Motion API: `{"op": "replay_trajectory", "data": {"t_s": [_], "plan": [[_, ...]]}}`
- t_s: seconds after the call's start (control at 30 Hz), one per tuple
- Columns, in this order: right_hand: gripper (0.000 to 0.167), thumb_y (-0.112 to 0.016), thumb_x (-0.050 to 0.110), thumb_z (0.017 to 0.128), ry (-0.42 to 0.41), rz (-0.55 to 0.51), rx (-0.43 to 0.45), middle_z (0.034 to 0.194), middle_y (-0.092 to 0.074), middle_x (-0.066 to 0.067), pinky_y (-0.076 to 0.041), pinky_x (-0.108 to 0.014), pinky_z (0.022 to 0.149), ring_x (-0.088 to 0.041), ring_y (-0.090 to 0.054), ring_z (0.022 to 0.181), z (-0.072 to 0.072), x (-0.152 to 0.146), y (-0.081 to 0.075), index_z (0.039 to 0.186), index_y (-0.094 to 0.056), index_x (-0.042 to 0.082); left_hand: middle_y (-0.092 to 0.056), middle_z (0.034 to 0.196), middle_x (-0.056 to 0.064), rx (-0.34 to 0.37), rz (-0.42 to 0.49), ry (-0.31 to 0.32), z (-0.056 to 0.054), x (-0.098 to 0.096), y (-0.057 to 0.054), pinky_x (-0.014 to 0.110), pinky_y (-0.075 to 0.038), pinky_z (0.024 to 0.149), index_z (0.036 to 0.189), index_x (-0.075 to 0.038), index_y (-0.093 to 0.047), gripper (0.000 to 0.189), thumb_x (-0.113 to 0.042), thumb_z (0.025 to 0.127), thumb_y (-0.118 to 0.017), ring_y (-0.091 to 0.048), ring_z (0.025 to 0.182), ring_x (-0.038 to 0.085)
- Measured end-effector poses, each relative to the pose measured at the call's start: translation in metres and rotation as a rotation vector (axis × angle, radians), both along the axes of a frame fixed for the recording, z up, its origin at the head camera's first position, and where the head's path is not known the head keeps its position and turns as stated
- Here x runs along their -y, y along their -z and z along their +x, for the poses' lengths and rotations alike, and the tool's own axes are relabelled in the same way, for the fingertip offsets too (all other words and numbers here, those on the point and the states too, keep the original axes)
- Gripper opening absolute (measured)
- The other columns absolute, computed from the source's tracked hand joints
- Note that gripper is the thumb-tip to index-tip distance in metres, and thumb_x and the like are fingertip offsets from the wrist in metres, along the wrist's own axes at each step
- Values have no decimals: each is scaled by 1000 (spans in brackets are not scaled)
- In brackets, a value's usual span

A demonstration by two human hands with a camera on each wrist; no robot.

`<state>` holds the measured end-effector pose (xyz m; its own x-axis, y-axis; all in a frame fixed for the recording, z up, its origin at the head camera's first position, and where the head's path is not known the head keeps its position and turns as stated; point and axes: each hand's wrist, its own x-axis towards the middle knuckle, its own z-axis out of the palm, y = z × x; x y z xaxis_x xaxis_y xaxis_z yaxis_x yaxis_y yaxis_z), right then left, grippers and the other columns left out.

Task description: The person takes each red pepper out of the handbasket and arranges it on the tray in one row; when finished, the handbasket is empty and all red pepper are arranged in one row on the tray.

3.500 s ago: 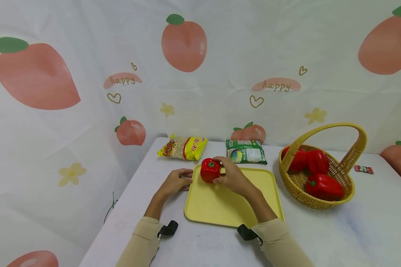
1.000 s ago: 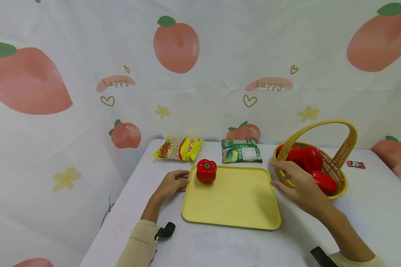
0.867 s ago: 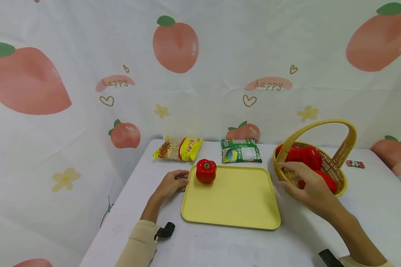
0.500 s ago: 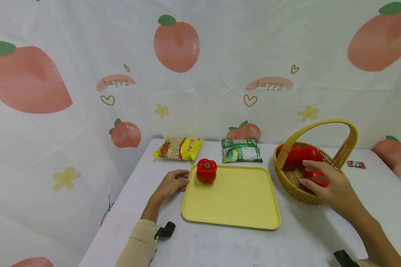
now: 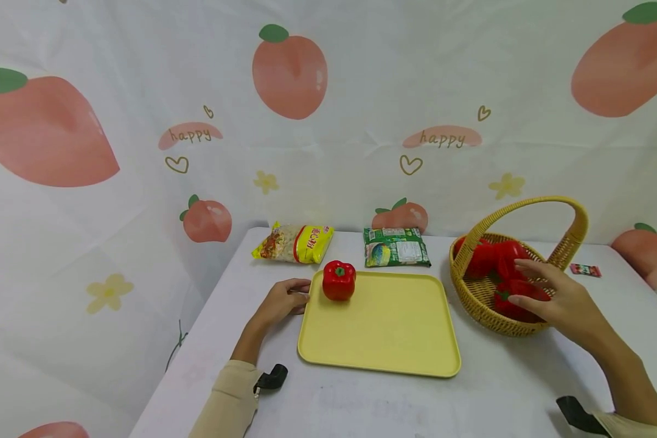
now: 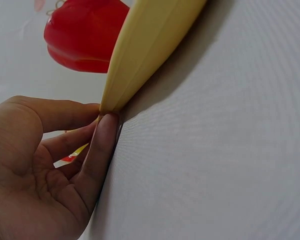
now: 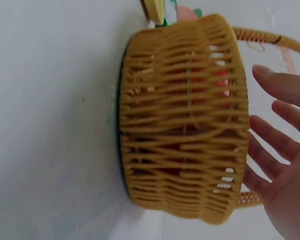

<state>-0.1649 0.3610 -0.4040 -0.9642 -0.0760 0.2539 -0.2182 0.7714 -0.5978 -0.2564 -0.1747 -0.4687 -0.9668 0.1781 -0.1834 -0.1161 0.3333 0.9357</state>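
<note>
My left hand [image 5: 281, 302] pinches the left rim of the yellow tray [image 5: 383, 328], thumb and fingers meeting at its edge in the left wrist view. Upright in the tray's back left corner stands a red bell pepper [image 5: 339, 281], apart from those fingers. Over the right side of the wicker basket [image 5: 482, 307] is my right hand [image 5: 566, 301], thumb and fingers spread with nothing held. Beneath it lies a red bell pepper [image 5: 511, 301], partly covered by the hand. Two more red peppers [image 5: 509, 258] sit at the back of the basket. In the right wrist view the fingers reach past the basket's rim.
The basket's tall handle [image 5: 531, 201] arches behind my right hand. Behind the tray lie a yellow food packet [image 5: 301, 243] and a green packet [image 5: 396, 248]. A small red wrapper [image 5: 584, 270] lies right of the basket. A patterned cloth [image 5: 356, 91] hangs behind the table.
My right hand let go of the pepper on the tray, moved right to the basket and now hovers over the front pepper. My left hand has stayed at the tray's rim.
</note>
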Motion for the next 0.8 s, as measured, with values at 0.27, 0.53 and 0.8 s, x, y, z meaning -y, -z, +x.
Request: {"op": "replay_trajectory", "data": {"t_s": [0.27,0.53,0.8], "plan": [[79,-80,33,96,-7,-27,141,155,-45,-34,-43,-84,94,-64,-43,131,-4,-9,4,158,-42,2,-68,132,15,-5,-10,-5,0,-1,0,31,-65,84,144,0,-63,46,-7,99,-66,-70,103,15],[80,-79,33,95,-8,19,206,155,-36,-40,-49,-80,94,-64,-42,128,-5,-14,5,159,-41,2,-68,133,16,-8,-12,-5,-1,-1,-1,31,-65,84,144,0,-63,46,-7,99,-66,-71,104,16],[81,-80,30,93,-10,45,262,152,-37,-42,-49,-80,94,-63,-43,126,-7,-17,8,158,-41,2,-68,133,16,-2,-12,-6,-1,-1,0,31,-65,84,143,0,-63,46,-7,98,-67,-71,103,16]]}}
